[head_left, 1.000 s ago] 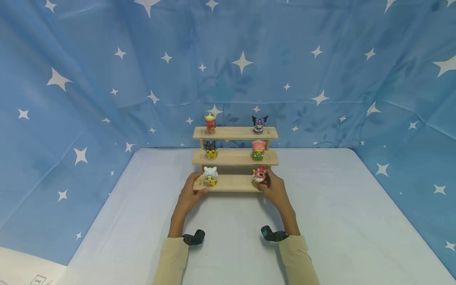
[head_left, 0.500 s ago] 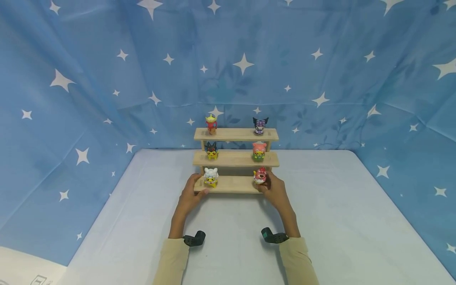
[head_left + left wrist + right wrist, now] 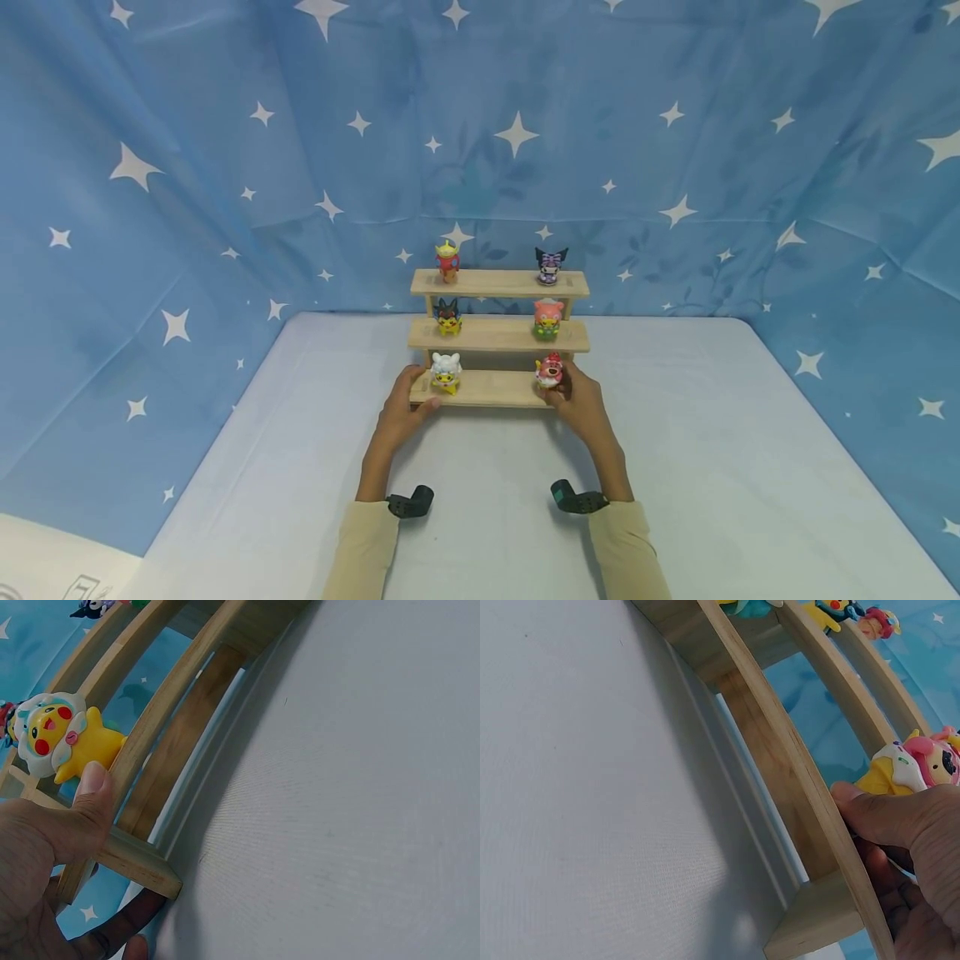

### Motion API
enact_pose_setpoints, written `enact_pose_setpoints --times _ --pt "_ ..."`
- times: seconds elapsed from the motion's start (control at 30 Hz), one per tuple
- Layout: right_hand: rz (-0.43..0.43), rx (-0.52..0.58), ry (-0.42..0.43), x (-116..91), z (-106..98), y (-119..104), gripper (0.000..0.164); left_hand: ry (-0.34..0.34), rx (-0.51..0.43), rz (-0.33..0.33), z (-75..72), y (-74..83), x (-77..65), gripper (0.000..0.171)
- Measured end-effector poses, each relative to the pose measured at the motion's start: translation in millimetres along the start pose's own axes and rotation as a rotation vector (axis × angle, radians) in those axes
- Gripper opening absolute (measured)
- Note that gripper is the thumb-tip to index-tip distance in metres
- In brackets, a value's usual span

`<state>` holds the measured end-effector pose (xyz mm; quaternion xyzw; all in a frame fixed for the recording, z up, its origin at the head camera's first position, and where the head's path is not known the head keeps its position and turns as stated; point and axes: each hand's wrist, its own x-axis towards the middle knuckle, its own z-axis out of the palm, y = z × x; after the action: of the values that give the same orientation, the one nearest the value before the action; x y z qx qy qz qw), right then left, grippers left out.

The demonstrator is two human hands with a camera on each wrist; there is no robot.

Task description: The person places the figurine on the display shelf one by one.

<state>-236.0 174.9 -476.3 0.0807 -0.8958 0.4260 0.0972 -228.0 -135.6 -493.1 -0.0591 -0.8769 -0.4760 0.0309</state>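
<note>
A three-tier wooden display stand point(image 3: 491, 387) stands on the table. My left hand point(image 3: 400, 410) grips the left end of its lowest shelf, thumb over the front edge and fingers around the end, as the left wrist view shows. Beside that thumb is a yellow figurine in a white hood point(image 3: 56, 735). At the opposite end my right hand point(image 3: 585, 404) holds the same shelf, its thumb on the front edge and fingers partly hidden below. Close to the right thumb sits a pink-and-white figurine with a red top point(image 3: 549, 372); whether the thumb touches it I cannot tell.
Higher up are a black-eared yellow figurine point(image 3: 448, 318), a pink-hooded one point(image 3: 547, 321), a red-and-yellow one point(image 3: 447, 263) and a black-and-purple one point(image 3: 551, 267). A blue starred curtain point(image 3: 517, 183) hangs behind the white table point(image 3: 495, 500). Printed paper or card point(image 3: 52, 558) shows at lower left.
The head view shifts very slightly. Both hands keep their places on the stand, and the figurines stay where they were.
</note>
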Motion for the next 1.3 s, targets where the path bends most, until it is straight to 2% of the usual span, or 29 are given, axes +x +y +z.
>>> enact_pose_setpoints --times 0.8,1.07,1.3 --pt "-0.034 -0.023 0.021 -1.9 -2.1 -0.5 0.05 0.005 -0.006 0.003 -0.2 2.5 -1.4 0.068" --pt "0.008 0.005 0.0 -19.2 -13.9 3.0 0.057 -0.002 -0.019 -0.004 0.5 -0.3 -5.2 0.068" --pt "-0.014 -0.007 -0.009 -36.2 -32.0 2.3 0.045 0.005 0.016 0.001 -2.2 3.1 -2.0 0.069"
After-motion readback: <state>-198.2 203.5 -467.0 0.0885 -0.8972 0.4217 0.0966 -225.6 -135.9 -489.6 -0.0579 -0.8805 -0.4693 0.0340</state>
